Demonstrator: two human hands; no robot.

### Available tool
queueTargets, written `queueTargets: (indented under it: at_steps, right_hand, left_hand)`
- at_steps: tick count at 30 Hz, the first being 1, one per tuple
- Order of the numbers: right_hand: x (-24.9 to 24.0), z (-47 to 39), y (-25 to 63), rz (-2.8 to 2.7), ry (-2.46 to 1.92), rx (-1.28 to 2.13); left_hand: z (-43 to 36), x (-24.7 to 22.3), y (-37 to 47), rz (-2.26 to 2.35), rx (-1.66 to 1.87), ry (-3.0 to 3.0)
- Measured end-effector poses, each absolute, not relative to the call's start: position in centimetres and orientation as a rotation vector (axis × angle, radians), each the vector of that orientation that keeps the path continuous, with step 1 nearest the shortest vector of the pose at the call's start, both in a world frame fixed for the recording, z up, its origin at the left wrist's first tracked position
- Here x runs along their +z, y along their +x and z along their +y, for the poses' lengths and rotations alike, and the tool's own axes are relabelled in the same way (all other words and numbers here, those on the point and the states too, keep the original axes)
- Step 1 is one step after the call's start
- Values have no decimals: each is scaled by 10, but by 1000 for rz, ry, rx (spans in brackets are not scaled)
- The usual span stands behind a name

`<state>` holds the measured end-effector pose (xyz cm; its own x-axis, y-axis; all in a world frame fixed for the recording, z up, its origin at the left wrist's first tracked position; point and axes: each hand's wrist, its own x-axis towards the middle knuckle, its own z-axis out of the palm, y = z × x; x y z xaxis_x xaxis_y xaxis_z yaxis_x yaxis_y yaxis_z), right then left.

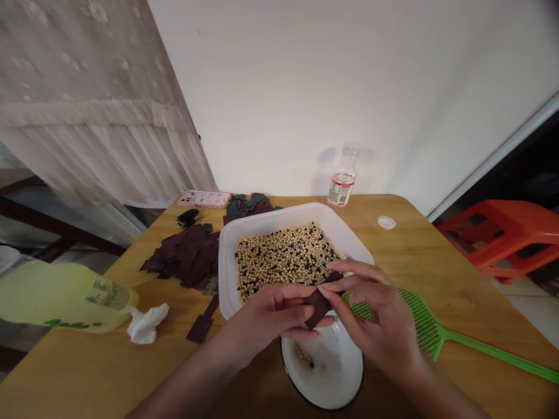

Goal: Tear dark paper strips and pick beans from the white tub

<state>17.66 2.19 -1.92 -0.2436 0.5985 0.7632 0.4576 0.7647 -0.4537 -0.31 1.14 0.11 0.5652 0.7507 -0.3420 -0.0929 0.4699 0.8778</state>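
Note:
My left hand point(279, 314) and my right hand point(375, 308) meet over the near edge of a white plastic tub point(227, 273). Between their fingers they both hold a dark brown piece point(318, 307), which looks flat and folded or bent. Pale and dark beads point(283, 253) fill much of the tub. Below the hands stands a white bowl point(336, 378) with a dark rim and a few beads point(303, 354) in it. A heap of dark brown pieces point(187, 256) lies left of the tub.
Green and brown pieces point(248, 205), a pink phone point(204, 199) and a black object point(187, 218) lie at the back left. A yellow-green container point(65, 297) and tissue point(146, 324) are left. A bottle point(342, 186), white cap point(386, 222), green swatter point(421, 320) and orange stool point(502, 233) are right.

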Motion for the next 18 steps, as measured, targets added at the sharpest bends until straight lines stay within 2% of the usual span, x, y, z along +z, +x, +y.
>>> queueTargets:
  at_steps: [18]
  right_hand:
    - [-21,22,176,-1896,-775,175]
  left_hand:
    - [13,2,0,787,621,930]
